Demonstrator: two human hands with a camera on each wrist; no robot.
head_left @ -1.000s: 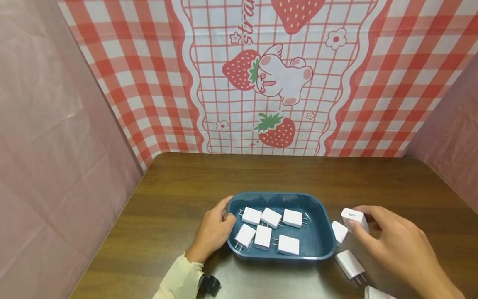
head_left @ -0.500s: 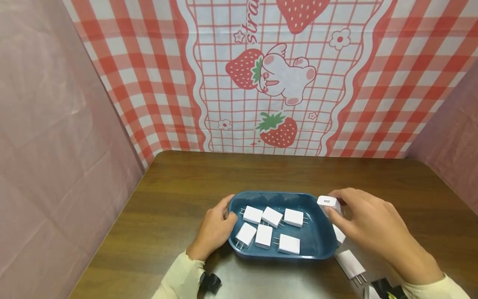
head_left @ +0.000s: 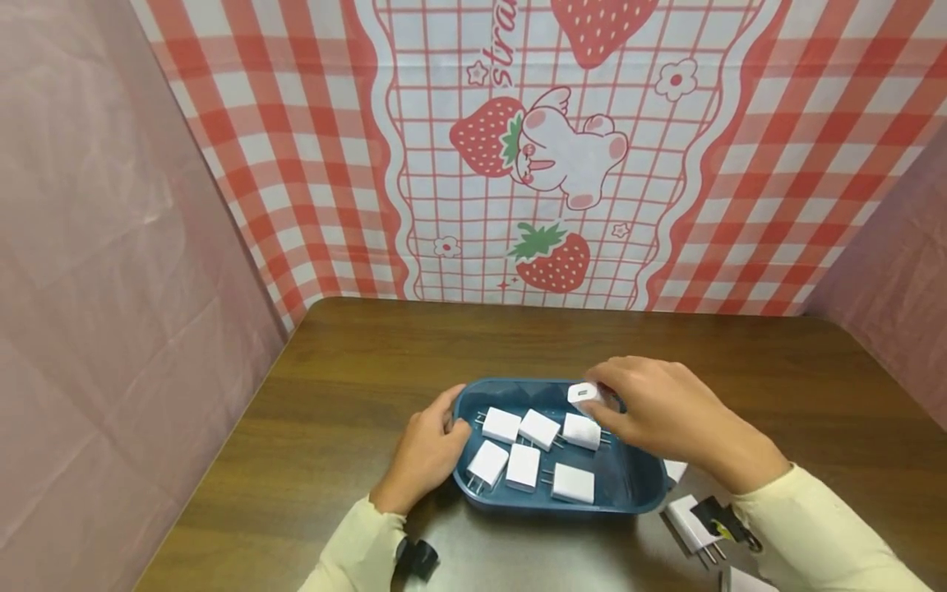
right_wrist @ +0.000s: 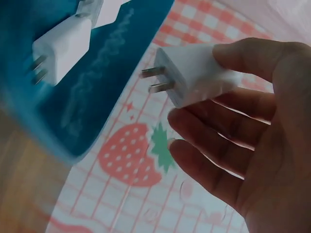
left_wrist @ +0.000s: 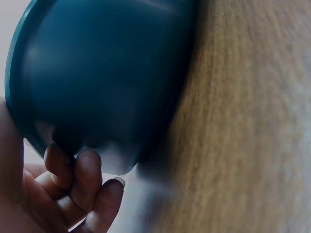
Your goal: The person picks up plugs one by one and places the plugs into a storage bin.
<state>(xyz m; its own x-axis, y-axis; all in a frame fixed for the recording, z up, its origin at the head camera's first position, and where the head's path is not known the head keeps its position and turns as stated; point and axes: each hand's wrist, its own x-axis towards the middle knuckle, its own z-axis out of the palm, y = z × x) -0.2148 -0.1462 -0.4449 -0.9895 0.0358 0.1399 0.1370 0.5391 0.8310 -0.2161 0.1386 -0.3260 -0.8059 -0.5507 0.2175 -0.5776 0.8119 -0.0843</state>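
My right hand [head_left: 658, 407] pinches a white plug-in charger [head_left: 584, 396] over the back right part of a blue bin [head_left: 636, 485]. In the right wrist view the held charger [right_wrist: 194, 73] points its two metal prongs toward the bin, thumb on one side and fingers beneath. Several white chargers lie inside the bin, among them one charger [head_left: 573, 483] near the front wall. My left hand [head_left: 425, 452] grips the bin's left end, thumb at the rim. The left wrist view shows its curled fingers [left_wrist: 87, 174] against the bin's outer wall [left_wrist: 107, 77].
Right of the bin, a charger [head_left: 691, 522] lies on the brown wooden table [head_left: 355, 353], partly behind the right wrist's strap. Another charger [head_left: 676, 470] shows beside the bin's right wall, and one more [head_left: 743, 580] at the bottom edge. A checked strawberry cloth [head_left: 318, 164] hangs behind the table.
My right hand has carried the pinched charger leftward from beside the bin to above it. The left hand has kept its grip on the bin's left end.
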